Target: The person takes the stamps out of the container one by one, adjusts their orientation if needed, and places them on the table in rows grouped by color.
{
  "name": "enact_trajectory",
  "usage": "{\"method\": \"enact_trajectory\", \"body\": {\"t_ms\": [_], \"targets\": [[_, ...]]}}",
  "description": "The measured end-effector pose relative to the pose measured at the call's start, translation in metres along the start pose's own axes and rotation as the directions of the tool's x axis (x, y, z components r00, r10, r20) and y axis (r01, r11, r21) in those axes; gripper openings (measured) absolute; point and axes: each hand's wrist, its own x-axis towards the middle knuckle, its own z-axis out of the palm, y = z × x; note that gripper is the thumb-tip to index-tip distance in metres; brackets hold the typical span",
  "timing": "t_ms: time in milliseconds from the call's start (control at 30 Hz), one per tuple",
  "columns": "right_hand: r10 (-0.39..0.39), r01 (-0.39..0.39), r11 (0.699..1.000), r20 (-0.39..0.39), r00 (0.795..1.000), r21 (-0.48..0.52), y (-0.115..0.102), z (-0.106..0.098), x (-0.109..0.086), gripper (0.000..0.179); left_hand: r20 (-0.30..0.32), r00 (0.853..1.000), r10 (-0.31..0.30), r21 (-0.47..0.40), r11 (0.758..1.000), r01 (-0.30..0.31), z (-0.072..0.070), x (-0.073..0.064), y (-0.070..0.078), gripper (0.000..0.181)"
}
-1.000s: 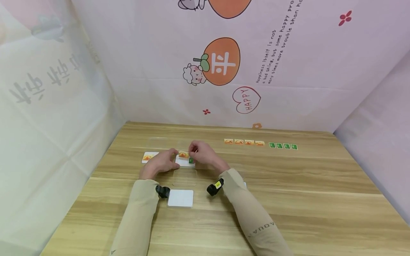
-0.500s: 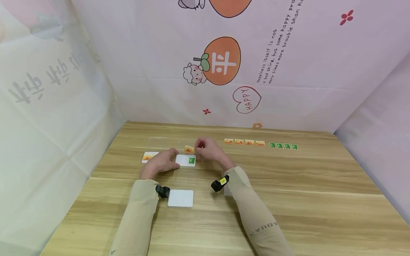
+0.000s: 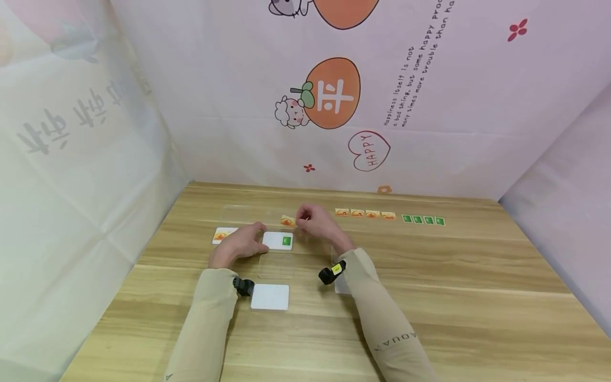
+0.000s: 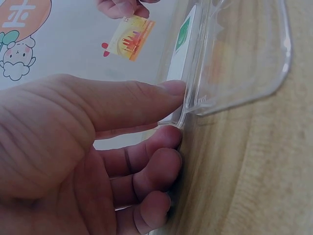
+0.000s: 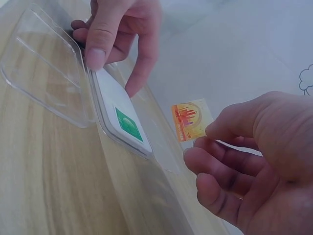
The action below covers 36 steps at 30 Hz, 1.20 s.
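My right hand pinches a small orange-and-yellow stamp by its edge, between thumb and index finger. The stamp is held up in the air, beyond and to the right of a clear plastic case. A white card lies in that case, with a green stamp at its right end. My left hand holds the case by its left end, thumb on the near side and index finger on the far side. The clear lid is swung open toward me.
Rows of orange stamps and green stamps lie at the back right. Another white card with an orange stamp is left of my left hand. A blank white card lies nearer me; another case is partly under my right forearm.
My right hand has lifted the orange stamp off from over the white card and moved it right and away, uncovering the green stamp. My left hand has stayed in place.
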Motion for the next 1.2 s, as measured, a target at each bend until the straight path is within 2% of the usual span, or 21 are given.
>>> {"method": "enact_trajectory", "body": {"t_ms": [233, 667, 1000, 1200], "targets": [[0.028, -0.028, 1.000, -0.031, 0.999, 0.011, 0.003, -0.007, 0.000, 0.004, -0.006, 1.000, 0.005, 0.016, 1.000, -0.005, 0.000, 0.000, 0.000, 0.057], [0.065, -0.061, 0.994, -0.045, 0.997, 0.093, 0.008, -0.015, 0.001, 0.005, -0.010, 1.000, -0.010, 0.014, 1.000, 0.010, -0.001, -0.002, 0.000, 0.057], [0.082, -0.078, 0.995, -0.086, 0.993, 0.059, 0.020, -0.029, -0.001, 0.008, -0.014, 1.000, 0.000, 0.007, 1.000, 0.000, 0.001, -0.002, 0.000, 0.057], [0.090, -0.080, 0.991, -0.103, 0.991, 0.104, 0.029, -0.037, 0.000, 0.009, -0.019, 1.000, -0.003, 0.009, 1.000, 0.003, 0.001, -0.001, 0.000, 0.057]]}}
